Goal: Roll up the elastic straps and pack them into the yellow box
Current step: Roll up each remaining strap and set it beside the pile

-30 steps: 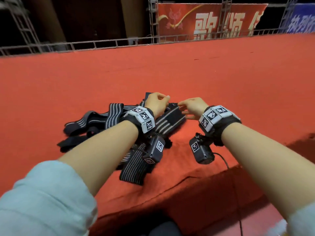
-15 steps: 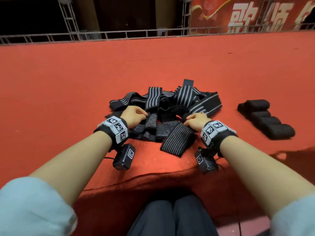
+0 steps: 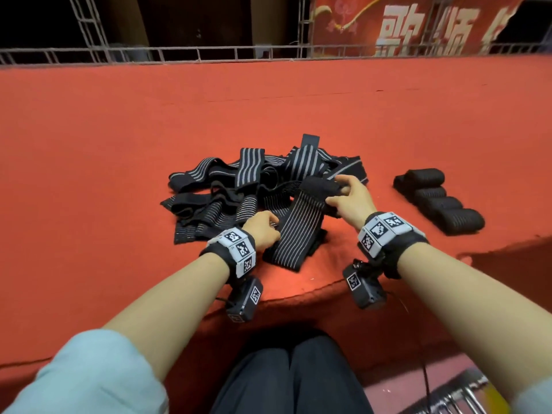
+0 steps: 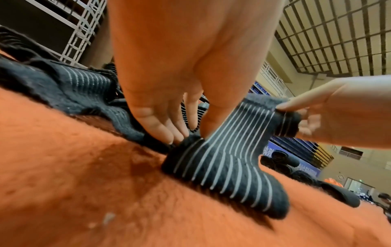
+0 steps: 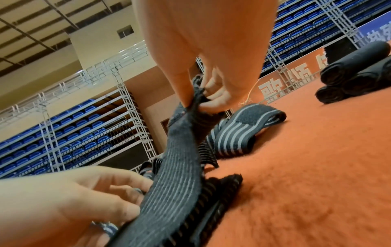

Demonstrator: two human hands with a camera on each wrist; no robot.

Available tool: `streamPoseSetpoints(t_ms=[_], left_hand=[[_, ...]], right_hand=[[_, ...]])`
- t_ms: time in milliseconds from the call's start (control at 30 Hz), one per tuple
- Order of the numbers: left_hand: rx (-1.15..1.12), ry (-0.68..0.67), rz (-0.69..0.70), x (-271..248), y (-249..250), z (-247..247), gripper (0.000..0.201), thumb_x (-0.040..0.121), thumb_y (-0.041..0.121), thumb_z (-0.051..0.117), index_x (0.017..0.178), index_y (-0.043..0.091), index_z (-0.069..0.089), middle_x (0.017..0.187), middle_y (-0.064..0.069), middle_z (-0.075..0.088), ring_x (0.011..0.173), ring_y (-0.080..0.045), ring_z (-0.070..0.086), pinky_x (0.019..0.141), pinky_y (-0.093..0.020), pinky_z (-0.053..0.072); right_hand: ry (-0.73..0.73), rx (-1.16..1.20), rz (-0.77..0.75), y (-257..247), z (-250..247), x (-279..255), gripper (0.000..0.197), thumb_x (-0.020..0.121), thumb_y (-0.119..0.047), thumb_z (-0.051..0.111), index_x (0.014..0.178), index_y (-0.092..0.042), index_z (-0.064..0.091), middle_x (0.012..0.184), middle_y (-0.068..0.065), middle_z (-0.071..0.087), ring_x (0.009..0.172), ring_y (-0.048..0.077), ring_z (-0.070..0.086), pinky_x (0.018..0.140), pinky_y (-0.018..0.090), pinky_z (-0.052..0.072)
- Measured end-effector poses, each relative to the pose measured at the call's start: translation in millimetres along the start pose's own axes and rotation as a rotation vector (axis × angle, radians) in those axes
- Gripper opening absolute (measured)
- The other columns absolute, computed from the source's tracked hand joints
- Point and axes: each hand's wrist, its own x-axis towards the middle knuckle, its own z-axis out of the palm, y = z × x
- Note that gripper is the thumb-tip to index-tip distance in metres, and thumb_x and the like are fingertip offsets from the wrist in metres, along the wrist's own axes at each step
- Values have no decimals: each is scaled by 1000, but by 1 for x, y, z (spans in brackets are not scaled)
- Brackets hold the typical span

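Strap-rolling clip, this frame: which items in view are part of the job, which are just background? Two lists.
Job:
- striped strap, held by both hands
- left hand grips its near part
- right hand pinches its far end
- pile of loose straps
- rolled straps, in a row at right
- yellow box: not in view

Background:
- red carpet
- metal railing
- red banner

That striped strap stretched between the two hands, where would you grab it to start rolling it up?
Probably at its far end, where the right hand already pinches the strap. That end is lifted clear of the pile, its plain black tip folded over, so a grip from the right meets nothing else. The left hand pinches the near part, low by the red carpet, keeping it stretched.
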Motion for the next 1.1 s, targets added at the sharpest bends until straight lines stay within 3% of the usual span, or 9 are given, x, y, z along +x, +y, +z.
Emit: streamPoseSetpoints(t_ms=[167,333,433,500,633,733,833,967,1100], left_hand=[[-125,68,107,-4,17,4,28,87,13,53,112,10,64,109,-11,68,101,-26,62,93,-34,48],[-777,-100,94,-8,48,-3,64,80,65,52,113,12,69,111,-4,71,105,-18,65,95,-32,46],[-739,-18,201,-12,49,-10,33,85,41,68,98,11,72,105,-10,72,101,-22,67,96,-38,50],[-698,5,233,-10,41,-17,5,86,17,70,88,13,70,95,-9,72,88,-19,66,90,-36,52],[-438,-74,271,-13,16,-32,16,87,13,68,72,15,63,71,0,60,68,-11,52,67,-25,41],[-370,-125,232,-22,11,-36,21,89,13,66,70,16,56,68,-6,51,59,-14,45,55,-23,33],[-486,-218,103,-28,16,-40,30,94,14,53,66,19,42,48,7,35,37,-2,29,38,-15,23],[-691,-229,72,-28,23,-42,41,76,61,63,93,24,60,89,-5,56,72,-19,48,62,-25,32],[-899,-55,221,-28,32,-42,9,92,14,61,96,8,65,93,-9,71,86,-19,67,80,-30,54]], right_hand=[[-28,239,-105,-10,-22,-7,38,78,6,59,106,-19,67,90,-2,67,87,18,62,73,29,49],[-134,358,-110,-24,-18,-29,26,87,-1,53,82,-20,69,78,-1,63,72,11,57,64,22,46],[-73,322,-110,-21,-15,-30,24,94,-24,53,84,-19,74,85,-5,71,80,9,61,71,26,45],[62,295,-137,-16,-20,-23,18,93,-21,57,97,-17,74,98,-3,73,91,8,64,79,25,47],[204,436,-144,-16,-24,-14,52,77,22,48,122,-1,60,112,10,65,107,18,62,92,27,51],[123,572,-48,-22,-13,-15,60,72,27,37,118,-3,61,114,10,66,108,16,63,79,26,52],[-5,780,50,-29,-4,-18,58,73,28,32,117,1,60,114,15,65,109,19,62,75,20,52],[-161,730,31,-41,8,-28,49,75,21,34,105,-2,65,101,13,69,104,22,64,75,23,54],[-250,748,30,-49,11,-37,39,82,15,38,99,-7,65,87,8,68,88,20,65,86,32,53]])
